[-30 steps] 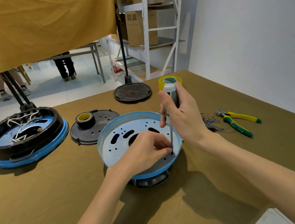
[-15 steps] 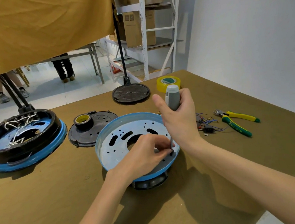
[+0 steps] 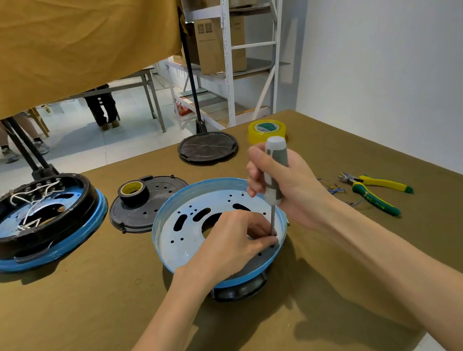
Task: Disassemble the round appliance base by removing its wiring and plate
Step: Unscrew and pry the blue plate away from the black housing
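Two hands on one round appliance base, blue-rimmed, near centre of the table. Right hand wraps the screwdriver, held upright to seat its tip at the plate's near edge. Left hand pinches beside the tip, likely steadying a screw there.

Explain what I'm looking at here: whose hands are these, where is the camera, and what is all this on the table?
No robot here: a person wears a camera on the head, looking down at their own hands. The right hand grips a grey-handled screwdriver, its tip down on a round blue-rimmed metal plate. The left hand pinches something small by the tip. On the brown-covered table lie a second round base with white wiring, a dark perforated disc carrying a black tape roll, a yellow tape roll and yellow-green pliers.
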Tool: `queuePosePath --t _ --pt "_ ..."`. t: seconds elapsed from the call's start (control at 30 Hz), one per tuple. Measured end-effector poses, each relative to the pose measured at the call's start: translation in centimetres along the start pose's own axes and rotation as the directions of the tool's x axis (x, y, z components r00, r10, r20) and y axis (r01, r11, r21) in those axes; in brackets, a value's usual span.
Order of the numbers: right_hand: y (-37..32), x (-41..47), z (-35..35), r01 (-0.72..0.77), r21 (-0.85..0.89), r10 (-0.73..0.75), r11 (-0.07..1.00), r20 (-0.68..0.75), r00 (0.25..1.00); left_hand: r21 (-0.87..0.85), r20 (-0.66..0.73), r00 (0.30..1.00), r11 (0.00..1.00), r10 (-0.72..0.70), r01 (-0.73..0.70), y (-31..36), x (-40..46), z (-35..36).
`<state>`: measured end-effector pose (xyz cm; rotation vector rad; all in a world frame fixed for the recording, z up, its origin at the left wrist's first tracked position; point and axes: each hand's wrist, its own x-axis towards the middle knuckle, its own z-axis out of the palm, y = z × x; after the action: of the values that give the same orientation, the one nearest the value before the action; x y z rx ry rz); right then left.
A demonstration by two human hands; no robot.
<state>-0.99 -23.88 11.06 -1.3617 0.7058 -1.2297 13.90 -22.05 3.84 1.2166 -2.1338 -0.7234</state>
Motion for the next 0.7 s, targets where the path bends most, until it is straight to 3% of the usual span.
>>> queuePosePath --t 0.1,0.33,0.7 --pt "0.18 0.02 -0.22 0.018 -0.067 -0.021 0.998 -0.043 0.999 -0.031 0.052 0.999 1.0 -0.005 0.006 0.02 0.12 -0.14" --pt "-0.04 0.28 0.46 -0.035 -0.005 0.034 0.999 -0.024 0.999 -0.047 0.105 0.994 0.999 -0.011 0.016 -0.08 0.01 -0.77" --pt "-0.17 0.81 0.42 0.035 -0.024 -0.036 0.999 -0.06 0.998 0.121 0.148 0.988 0.991 0.032 -0.05 -0.27 0.33 -0.7"
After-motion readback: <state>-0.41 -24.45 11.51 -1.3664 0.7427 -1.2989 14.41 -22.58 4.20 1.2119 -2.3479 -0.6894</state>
